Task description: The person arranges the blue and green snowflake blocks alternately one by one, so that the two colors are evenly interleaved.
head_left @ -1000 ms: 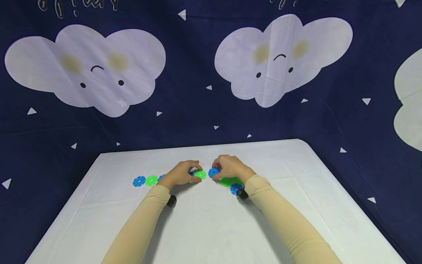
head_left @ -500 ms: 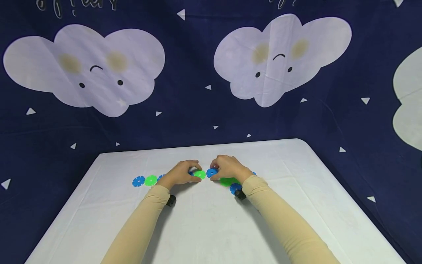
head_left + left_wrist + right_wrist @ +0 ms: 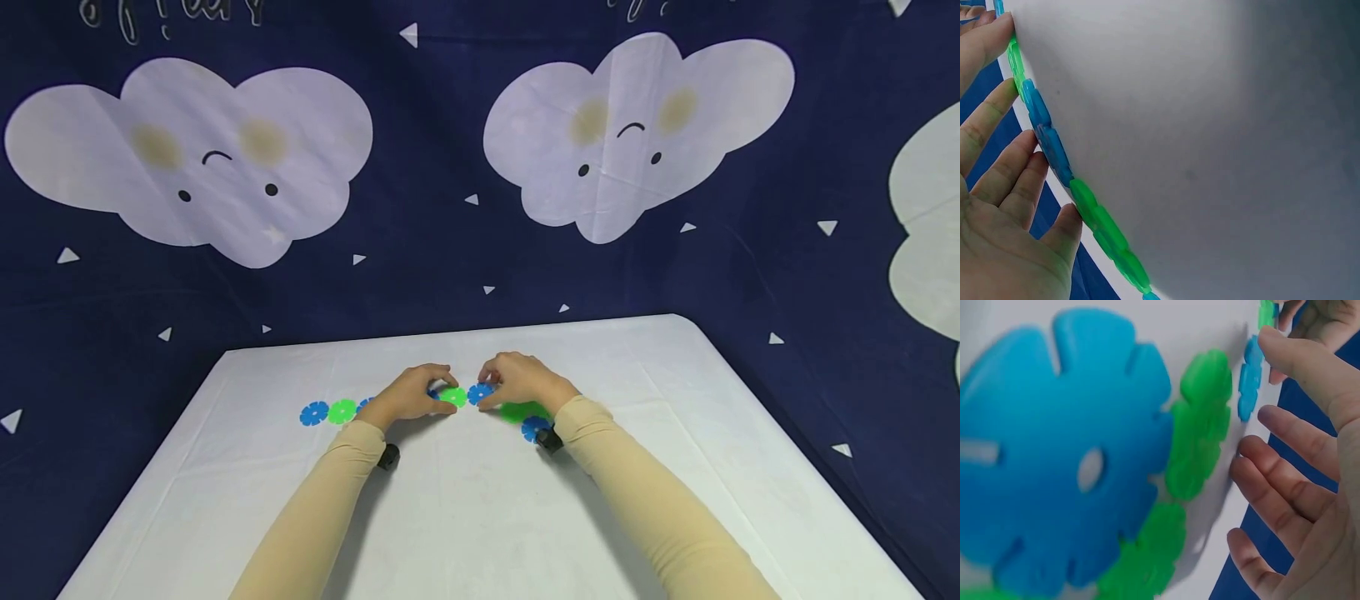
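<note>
On the white table my left hand [image 3: 408, 396] holds a green notched disc [image 3: 454, 397] between thumb and fingers. That disc is at the right end of a row of blue and green discs, partly hidden under the hand. In the left wrist view the other fingers lie along the row, beside a blue disc [image 3: 1052, 153] and a green disc [image 3: 1107, 231]. Facing it, my right hand [image 3: 525, 379] pinches a blue notched disc [image 3: 480, 394] by its edges, flat and close beside the green one.
Beneath the right wrist lie green discs [image 3: 520, 412] and a blue disc [image 3: 535, 429], which looms large in the right wrist view. A blue disc [image 3: 314, 413] ends the row at left. Behind the white table [image 3: 465, 517] hangs a dark blue cloth [image 3: 427, 275] with clouds.
My right hand has shifted slightly left with the blue disc, narrowing the gap to the green disc. The left hand has stayed in place.
</note>
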Tool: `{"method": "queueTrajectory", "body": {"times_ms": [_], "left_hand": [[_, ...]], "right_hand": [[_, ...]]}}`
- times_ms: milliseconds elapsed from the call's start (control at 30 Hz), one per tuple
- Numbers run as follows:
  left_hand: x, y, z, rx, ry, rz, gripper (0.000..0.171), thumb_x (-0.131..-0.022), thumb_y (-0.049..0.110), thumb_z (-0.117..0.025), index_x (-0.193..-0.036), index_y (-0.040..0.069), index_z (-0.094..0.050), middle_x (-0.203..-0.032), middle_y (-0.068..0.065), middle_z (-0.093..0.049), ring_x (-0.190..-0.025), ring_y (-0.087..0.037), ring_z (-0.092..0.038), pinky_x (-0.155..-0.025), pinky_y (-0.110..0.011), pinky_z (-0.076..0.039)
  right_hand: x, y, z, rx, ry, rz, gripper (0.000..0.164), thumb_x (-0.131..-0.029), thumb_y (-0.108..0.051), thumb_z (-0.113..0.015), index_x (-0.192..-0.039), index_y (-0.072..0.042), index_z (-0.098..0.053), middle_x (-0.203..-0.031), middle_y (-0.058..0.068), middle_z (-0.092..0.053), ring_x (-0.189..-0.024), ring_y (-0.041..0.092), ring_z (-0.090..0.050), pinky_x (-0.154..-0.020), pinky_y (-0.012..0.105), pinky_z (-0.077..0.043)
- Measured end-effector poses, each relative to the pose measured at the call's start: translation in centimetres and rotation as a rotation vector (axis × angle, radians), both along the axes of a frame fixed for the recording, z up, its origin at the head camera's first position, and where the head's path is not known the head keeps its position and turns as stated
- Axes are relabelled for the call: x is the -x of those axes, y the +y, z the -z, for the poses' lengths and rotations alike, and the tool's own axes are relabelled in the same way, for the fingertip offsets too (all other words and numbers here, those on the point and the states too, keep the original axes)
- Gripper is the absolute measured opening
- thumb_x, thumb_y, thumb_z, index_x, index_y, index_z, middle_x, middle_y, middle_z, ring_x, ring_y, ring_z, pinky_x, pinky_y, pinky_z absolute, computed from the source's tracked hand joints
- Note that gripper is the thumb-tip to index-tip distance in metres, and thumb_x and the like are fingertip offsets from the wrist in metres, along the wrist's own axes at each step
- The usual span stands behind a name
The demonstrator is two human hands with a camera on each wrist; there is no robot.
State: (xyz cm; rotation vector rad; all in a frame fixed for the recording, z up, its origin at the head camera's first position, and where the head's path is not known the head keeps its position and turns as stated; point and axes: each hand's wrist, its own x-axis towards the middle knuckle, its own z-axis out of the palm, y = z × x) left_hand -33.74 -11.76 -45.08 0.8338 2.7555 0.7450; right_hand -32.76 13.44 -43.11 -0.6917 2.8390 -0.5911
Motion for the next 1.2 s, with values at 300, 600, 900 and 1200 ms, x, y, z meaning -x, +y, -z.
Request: {"method": "queueTrajectory", "body": {"times_ms": [300,600,900,1200], "left_hand": [[-0.1,0.2,-0.4,-0.004,0.013,0.006,0.04,-0.089,0.028,-0.09,-0.124,0.015,-0.076,-0.161,-0.02,-0.054,-0.154,-0.043,-0.046,-0.129,-0.058,-0.035],[-0.2,0.2,-0.3,-0.001,-0.002,-0.002,0.041,-0.089,0.028,-0.089,-0.125,0.015,-0.075,-0.162,-0.019,-0.053,-0.155,-0.043,-0.044,-0.13,-0.059,-0.034],[0.0,0.0,0.0,0.0,0.015,0.004,0.04,-0.089,0.028,-0.089,-0.125,0.015,-0.075,-0.161,-0.02,-0.054,-0.154,-0.043,-0.046,-0.129,-0.058,-0.035],[-0.1,0.6,-0.3,-0.017,0.022,0.018,0.046,-0.089,0.03,-0.089,-0.128,0.012,-0.074,-0.15,-0.013,-0.065,-0.148,-0.038,-0.053,-0.127,-0.054,-0.04]], "right_hand": [[-0.7,2.4,-0.6,-0.012,-0.069,0.014,0.046,-0.081,-0.039,-0.095,-0.118,-0.017,-0.081,-0.118,0.0,-0.077,-0.112,0.019,-0.068,-0.107,0.044,-0.056],[-1.8,3.5,-0.7,-0.071,-0.054,0.024,0.043,-0.079,-0.038,-0.097,-0.113,-0.016,-0.083,-0.116,0.001,-0.077,-0.109,0.019,-0.068,-0.105,0.047,-0.057],[-2.3,3.7,-0.3,-0.076,0.002,0.005,0.041,-0.078,-0.037,-0.098,-0.11,-0.016,-0.084,-0.113,-0.001,-0.078,-0.102,0.016,-0.067,-0.101,0.046,-0.058],[-2.3,3.7,-0.1,-0.039,0.002,0.019,0.036,-0.081,-0.033,-0.096,-0.109,-0.014,-0.084,-0.107,-0.002,-0.078,-0.099,0.015,-0.065,-0.099,0.043,-0.058]]}}
